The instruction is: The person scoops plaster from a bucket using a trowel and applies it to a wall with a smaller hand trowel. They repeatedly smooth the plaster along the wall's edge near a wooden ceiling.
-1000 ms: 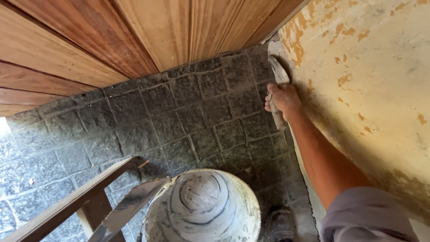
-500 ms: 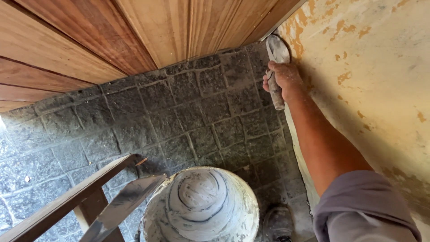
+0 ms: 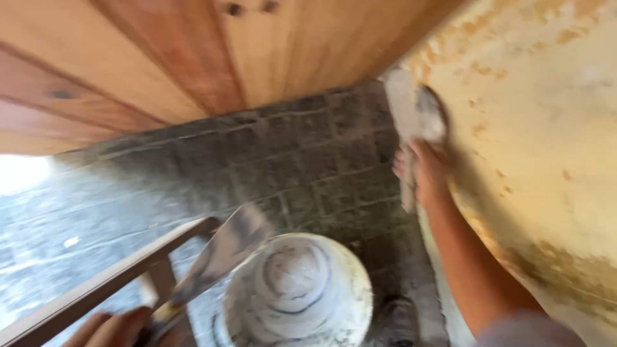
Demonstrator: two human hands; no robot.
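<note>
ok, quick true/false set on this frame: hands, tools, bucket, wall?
1. The right hand presses a grey trowel to the patchy yellow plaster wall. True.
2. The left hand is empty. False: it holds a flat metal putty knife.
3. The round white bucket of swirled putty sits on the floor below. True.
4. The floor is red carpet. False: it is grey stone paving.

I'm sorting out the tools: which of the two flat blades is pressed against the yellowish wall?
The one in the right hand, the trowel held high against the wall. The other blade, the putty knife in the left hand, hangs beside the bucket.
</note>
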